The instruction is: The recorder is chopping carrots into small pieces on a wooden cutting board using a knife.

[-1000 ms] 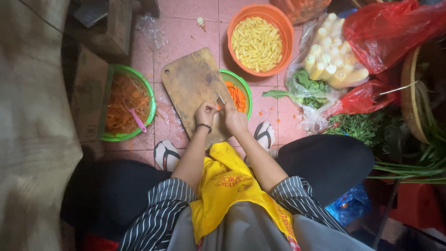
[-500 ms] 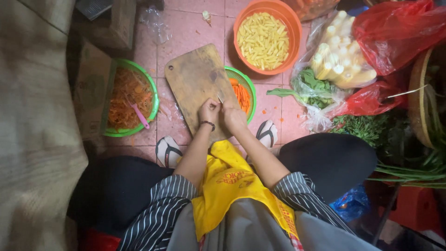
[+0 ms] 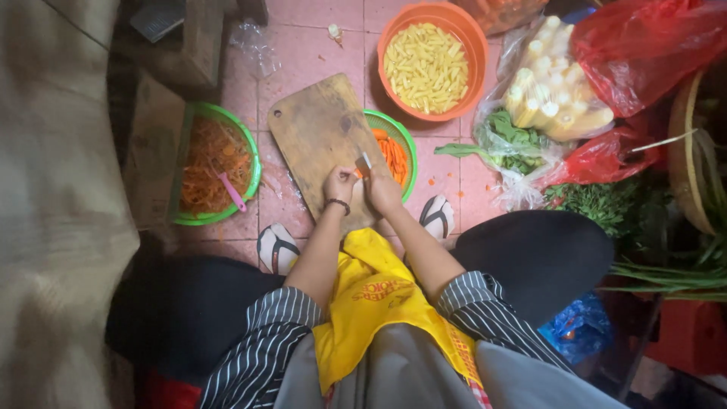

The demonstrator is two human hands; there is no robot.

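A worn wooden cutting board (image 3: 318, 129) lies on the pink tiled floor in front of me. At its near edge my left hand (image 3: 338, 184), with a dark band at the wrist, pinches a small orange carrot piece (image 3: 358, 173). Beside it my right hand (image 3: 381, 189) grips a small knife (image 3: 364, 162), its blade against the carrot. A green bowl (image 3: 407, 144) with carrot sticks sits partly under the board's right edge.
A green bowl (image 3: 250, 163) of shredded carrot with a pink tool stands at the left. An orange bowl (image 3: 469, 38) of pale cut pieces sits behind. Bags of baby corn (image 3: 553, 98), red plastic bags (image 3: 644, 45) and leafy greens (image 3: 598, 201) crowd the right. My sandalled feet flank the board.
Both hands stay together at the board's near edge with knife and carrot; only small cutting motions and a slight camera shift show.
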